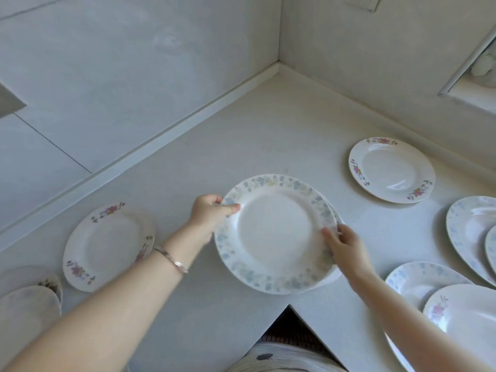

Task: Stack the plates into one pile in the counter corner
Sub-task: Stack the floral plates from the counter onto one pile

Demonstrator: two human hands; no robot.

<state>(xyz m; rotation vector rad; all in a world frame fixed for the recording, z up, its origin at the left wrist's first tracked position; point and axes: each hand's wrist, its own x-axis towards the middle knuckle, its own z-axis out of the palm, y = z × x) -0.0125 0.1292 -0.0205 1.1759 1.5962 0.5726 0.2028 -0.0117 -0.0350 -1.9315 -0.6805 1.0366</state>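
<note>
I hold a white plate with a blue flowered rim [276, 233] over the middle of the white counter [268, 135], with a second plate's white edge [334, 280] showing just beneath it. My left hand [209, 214] grips its left rim, thumb on top. My right hand [346, 249] grips its right rim. A pink-flowered plate [107, 247] lies to the left, another [391, 170] to the right. The counter corner [279, 73] lies beyond, bare.
More plates lie at the right edge [469, 232], at the lower right [418, 283] [467, 320], and at the far left [29, 294]. The counter's inner cut-out edge [290, 307] sits just below the held plate. A window sill [472, 95] is at upper right.
</note>
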